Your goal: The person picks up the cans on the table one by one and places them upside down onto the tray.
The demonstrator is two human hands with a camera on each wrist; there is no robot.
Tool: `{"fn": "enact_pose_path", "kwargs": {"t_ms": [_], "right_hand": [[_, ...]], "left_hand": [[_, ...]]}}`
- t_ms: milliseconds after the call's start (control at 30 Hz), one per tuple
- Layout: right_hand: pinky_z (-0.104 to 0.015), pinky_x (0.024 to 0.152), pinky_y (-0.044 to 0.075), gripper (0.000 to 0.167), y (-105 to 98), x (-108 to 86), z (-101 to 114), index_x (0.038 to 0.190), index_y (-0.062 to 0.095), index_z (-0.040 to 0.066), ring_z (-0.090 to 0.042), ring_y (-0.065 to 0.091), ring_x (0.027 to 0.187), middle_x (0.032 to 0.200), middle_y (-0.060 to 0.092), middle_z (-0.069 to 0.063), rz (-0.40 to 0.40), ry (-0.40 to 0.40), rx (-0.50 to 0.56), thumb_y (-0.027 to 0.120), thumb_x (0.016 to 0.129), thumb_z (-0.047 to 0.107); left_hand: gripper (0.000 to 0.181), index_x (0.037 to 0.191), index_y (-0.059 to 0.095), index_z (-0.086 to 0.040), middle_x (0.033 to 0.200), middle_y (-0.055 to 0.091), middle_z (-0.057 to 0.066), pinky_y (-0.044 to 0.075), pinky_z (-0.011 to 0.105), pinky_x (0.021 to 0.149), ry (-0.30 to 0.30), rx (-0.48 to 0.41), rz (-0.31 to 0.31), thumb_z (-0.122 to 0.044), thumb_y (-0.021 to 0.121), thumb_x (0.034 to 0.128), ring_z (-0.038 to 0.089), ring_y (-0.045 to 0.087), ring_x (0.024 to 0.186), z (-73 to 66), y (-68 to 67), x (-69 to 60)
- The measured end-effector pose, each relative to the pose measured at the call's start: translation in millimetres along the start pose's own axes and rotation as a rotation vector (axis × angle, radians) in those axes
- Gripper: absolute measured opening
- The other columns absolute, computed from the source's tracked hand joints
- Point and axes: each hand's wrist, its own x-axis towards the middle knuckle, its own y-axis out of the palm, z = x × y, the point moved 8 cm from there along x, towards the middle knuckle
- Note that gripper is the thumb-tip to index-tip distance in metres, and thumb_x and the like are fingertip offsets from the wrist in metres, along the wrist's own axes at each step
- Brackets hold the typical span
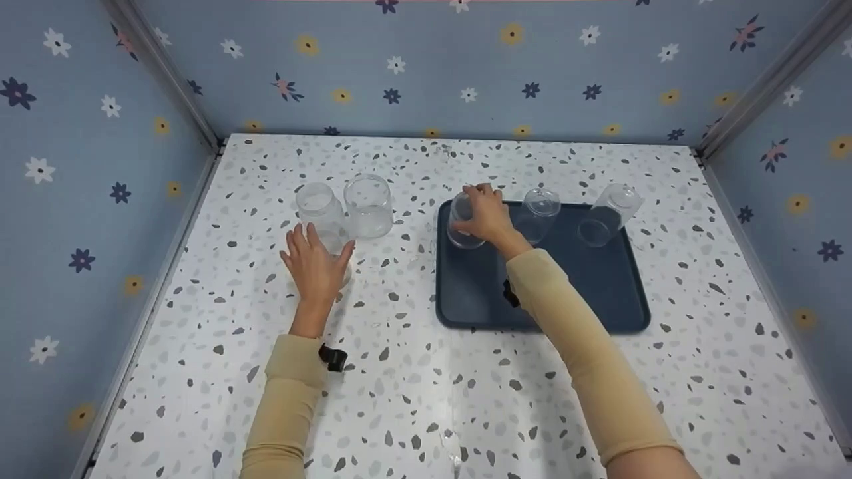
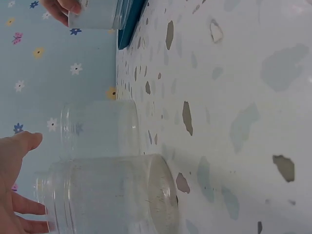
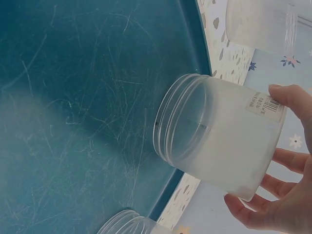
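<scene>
My right hand (image 1: 488, 216) grips a clear jar (image 1: 464, 233) by its closed end at the left end of the blue tray (image 1: 492, 316). In the right wrist view that jar (image 3: 229, 136) has its threaded mouth down by the tray and a barcode label near my thumb. My left hand (image 1: 315, 266), fingers spread, is over or beside a clear jar at the left, partly hidden by the hand. In the left wrist view the fingers (image 2: 29, 210) are by the threaded rim of an upright jar (image 2: 112, 195); whether they touch cannot be told.
Two more clear jars, one (image 1: 321, 209) and a wider one (image 1: 369, 209), stand behind my left hand. On the tray are two others, one (image 1: 538, 216) in the middle and one (image 1: 609, 216) at the right. Patterned walls (image 1: 426, 80) enclose the speckled table (image 1: 386, 412).
</scene>
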Motion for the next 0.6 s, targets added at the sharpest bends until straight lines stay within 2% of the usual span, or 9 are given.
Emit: {"fn": "enact_pose_path", "kwargs": {"t_ms": [433, 600], "right_hand": [[-0.056, 0.089, 0.031, 0.078, 4, 3.2, 0, 0.136, 0.036, 0.008, -0.037, 0.030, 0.117, 0.134, 0.029, -0.019, 0.040, 0.035, -0.029, 0.070, 0.073, 0.038], [-0.056, 0.090, 0.030, 0.078, 5, 4.4, 0, 0.136, 0.036, 0.009, -0.037, 0.029, 0.118, 0.134, 0.029, -0.019, 0.041, 0.045, -0.031, 0.070, 0.073, 0.039]], "left_hand": [[0.101, 0.135, 0.022, 0.009, 0.135, 0.021, 0.030, 0.018, 0.065, 0.091, -0.094, 0.086, 0.135, -0.062, 0.057, 0.0725, 0.047, 0.014, 0.125, 17.8, 12.6, 5.8], [0.106, 0.134, 0.024, 0.011, 0.133, 0.024, 0.030, 0.027, 0.064, 0.086, -0.093, 0.099, 0.123, -0.066, 0.057, 0.0691, 0.047, 0.020, 0.123, 21.4, 13.8, 7.2]]}}
